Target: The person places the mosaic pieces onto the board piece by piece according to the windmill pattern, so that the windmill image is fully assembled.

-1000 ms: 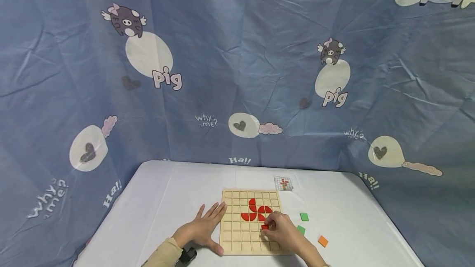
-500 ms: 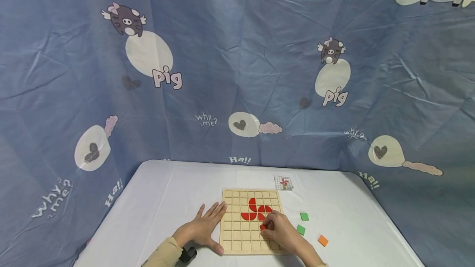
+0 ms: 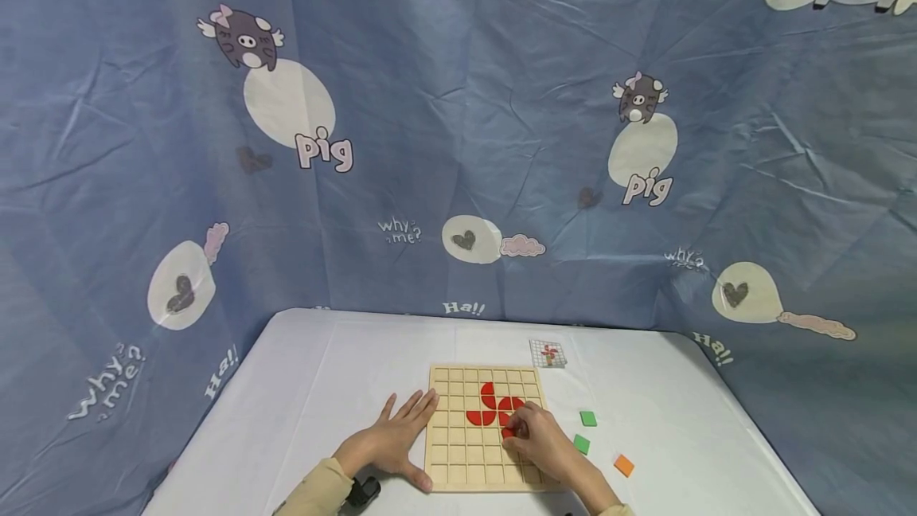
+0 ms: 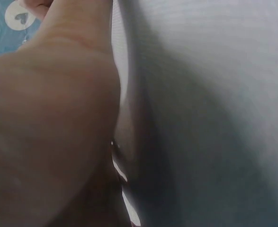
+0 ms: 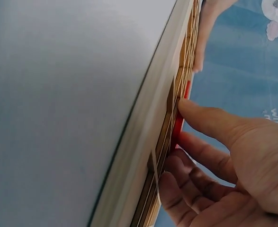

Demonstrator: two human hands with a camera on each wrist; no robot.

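Note:
A square wooden grid board [image 3: 458,452] lies on the white table. Red curved pieces [image 3: 489,395] form a pinwheel in its cells. With thumb and forefinger, my right hand [image 3: 540,440] pinches a small red piece [image 3: 508,434] just below the pinwheel. In the right wrist view, this red piece [image 5: 177,124] sits low against the board between the thumb and forefinger; its full outline is hidden. My left hand [image 3: 394,440] rests with spread fingers at the board's left edge, fingertips touching the frame. The left wrist view shows mostly the left hand's side [image 4: 53,118] and tablecloth.
To the right of the board lie two green square tiles [image 3: 588,418] and an orange tile [image 3: 624,465]. A small card with a printed pinwheel pattern [image 3: 548,353] lies beyond the board's far right corner. A blue patterned curtain [image 3: 458,142] hangs behind the table [image 3: 666,404].
My right hand has shifted slightly away from me over the board, taking the red piece closer to the pinwheel. The left hand stays in place.

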